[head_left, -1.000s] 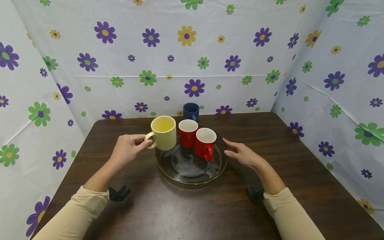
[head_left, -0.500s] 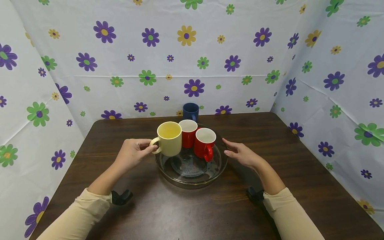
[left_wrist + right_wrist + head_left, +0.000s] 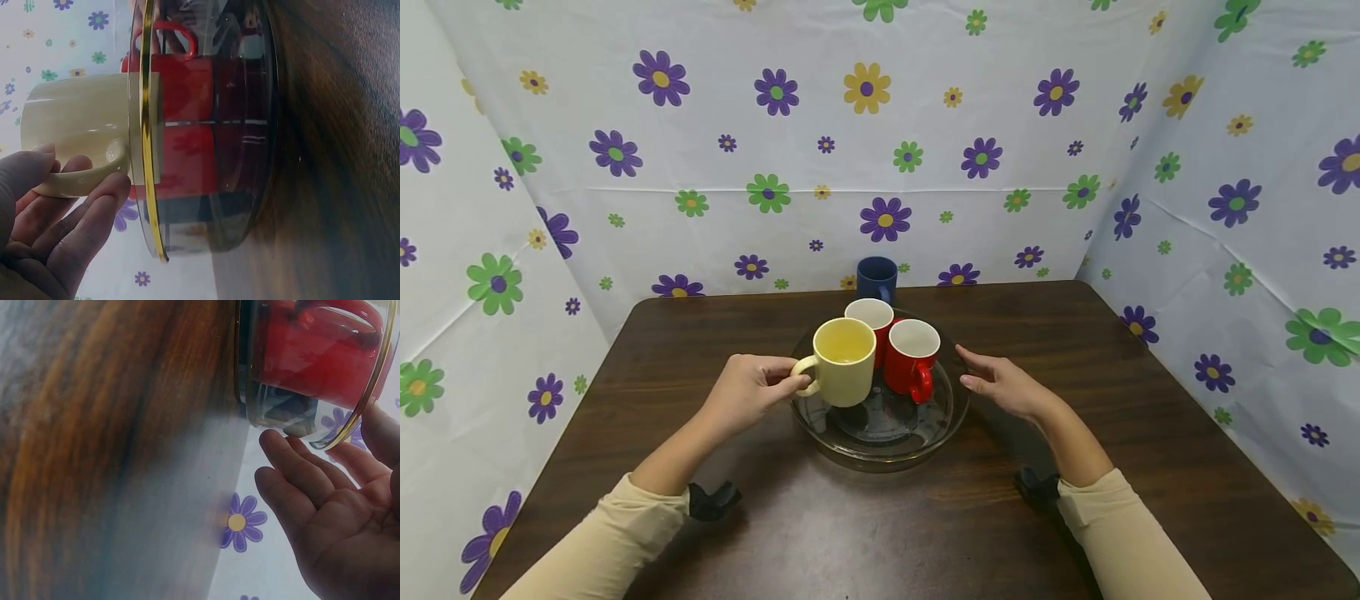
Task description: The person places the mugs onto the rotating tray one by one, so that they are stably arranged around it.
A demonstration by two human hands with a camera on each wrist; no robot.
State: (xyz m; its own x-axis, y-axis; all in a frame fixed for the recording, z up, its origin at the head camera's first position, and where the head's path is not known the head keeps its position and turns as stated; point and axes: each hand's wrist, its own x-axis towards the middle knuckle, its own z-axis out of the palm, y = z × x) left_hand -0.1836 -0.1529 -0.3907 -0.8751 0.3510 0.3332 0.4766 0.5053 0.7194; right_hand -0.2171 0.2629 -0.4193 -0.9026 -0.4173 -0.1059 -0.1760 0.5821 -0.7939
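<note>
My left hand (image 3: 752, 390) pinches the handle of a pale yellow mug (image 3: 846, 367) between thumb and fingers. The mug is upright over the left part of a round glass dish (image 3: 880, 457); in the left wrist view its base shows through the glass, just below the gold-coloured rim (image 3: 147, 125). Two red mugs with white insides stand in the dish: the front one (image 3: 904, 367) has its handle toward me, and the rear one (image 3: 870, 310) is partly hidden by the yellow mug. My right hand (image 3: 1003, 385) touches the dish's right side, its fingers loosely extended (image 3: 300, 469) and thumb by the rim.
A dark blue mug (image 3: 877, 279) stands at the far side of the dish, its lower part hidden. Dark wooden table (image 3: 700, 333) lies all around. White flowered cloth (image 3: 715, 167) hangs behind and on both sides.
My left hand has carried the yellow mug right, toward me and down over the dish, so it now covers part of the rear red mug. The right hand and dish have stayed in place.
</note>
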